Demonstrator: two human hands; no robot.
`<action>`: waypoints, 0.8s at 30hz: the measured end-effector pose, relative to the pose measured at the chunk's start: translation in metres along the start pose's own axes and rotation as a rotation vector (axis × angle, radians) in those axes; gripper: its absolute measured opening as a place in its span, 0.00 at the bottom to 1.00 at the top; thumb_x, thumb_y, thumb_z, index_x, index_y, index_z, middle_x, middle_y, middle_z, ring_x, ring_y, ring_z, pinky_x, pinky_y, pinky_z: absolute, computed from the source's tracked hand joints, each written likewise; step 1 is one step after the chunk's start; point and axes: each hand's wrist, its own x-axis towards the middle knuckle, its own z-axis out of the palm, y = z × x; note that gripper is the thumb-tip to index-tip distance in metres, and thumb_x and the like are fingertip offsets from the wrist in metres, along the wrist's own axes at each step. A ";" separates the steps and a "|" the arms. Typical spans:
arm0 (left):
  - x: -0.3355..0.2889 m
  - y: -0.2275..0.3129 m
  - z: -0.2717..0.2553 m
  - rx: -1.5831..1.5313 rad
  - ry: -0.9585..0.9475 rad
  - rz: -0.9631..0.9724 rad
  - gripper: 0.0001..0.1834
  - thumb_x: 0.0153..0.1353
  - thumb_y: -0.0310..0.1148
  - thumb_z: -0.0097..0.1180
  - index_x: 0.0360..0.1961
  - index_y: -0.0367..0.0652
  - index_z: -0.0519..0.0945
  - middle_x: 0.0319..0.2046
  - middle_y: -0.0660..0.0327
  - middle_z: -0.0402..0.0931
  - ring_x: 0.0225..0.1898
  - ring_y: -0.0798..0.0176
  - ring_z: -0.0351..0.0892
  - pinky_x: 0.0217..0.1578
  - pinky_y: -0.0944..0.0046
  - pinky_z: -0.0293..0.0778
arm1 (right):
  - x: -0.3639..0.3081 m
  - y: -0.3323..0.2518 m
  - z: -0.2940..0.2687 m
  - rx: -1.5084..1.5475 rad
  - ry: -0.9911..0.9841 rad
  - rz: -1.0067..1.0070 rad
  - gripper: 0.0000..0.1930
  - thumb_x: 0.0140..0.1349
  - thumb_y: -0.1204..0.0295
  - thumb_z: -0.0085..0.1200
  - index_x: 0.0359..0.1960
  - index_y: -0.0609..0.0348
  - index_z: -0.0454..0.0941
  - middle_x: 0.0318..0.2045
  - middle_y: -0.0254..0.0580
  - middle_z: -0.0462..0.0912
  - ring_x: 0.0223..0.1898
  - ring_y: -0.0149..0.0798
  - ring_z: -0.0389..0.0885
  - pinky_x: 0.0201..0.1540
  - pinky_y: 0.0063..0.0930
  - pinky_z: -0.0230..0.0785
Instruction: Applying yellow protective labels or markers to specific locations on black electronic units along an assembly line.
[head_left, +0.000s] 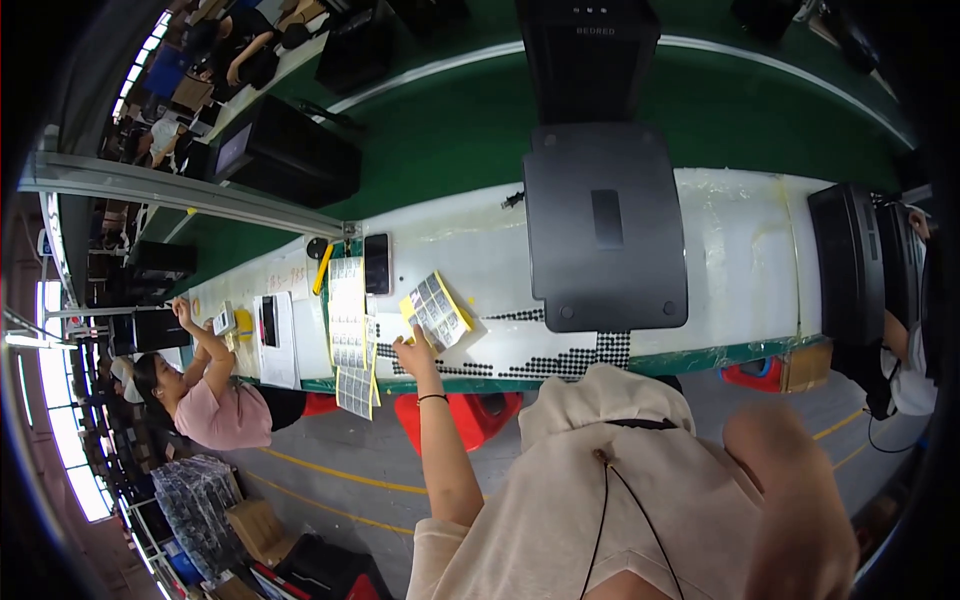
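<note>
My left hand grips the lower edge of a yellow-backed sticker sheet, printed with a grid of grey labels. The sheet is tilted over the white work table. Near that hand lie rows of small round black pads, partly hidden by my shirt. Right of the sheet rests a large dark grey case with a darker rectangle in its middle and round feet near its corners. My right arm is bent close to me and smeared by motion. It runs out at the lower edge, and no fingers show.
Long label sheets and a phone lie left of my left hand. A black case stands behind the grey one, another at right. A person in pink works at left. A red stool is below the table.
</note>
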 end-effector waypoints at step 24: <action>-0.168 0.305 -0.232 -0.201 0.071 1.295 0.22 0.49 0.20 0.62 0.47 0.34 0.74 0.42 0.50 0.74 0.45 0.50 0.74 0.48 0.55 0.68 | -0.040 0.069 -0.106 -0.533 1.093 0.514 0.13 0.62 0.76 0.56 0.44 0.59 0.65 0.44 0.37 0.77 0.46 0.26 0.76 0.49 0.22 0.69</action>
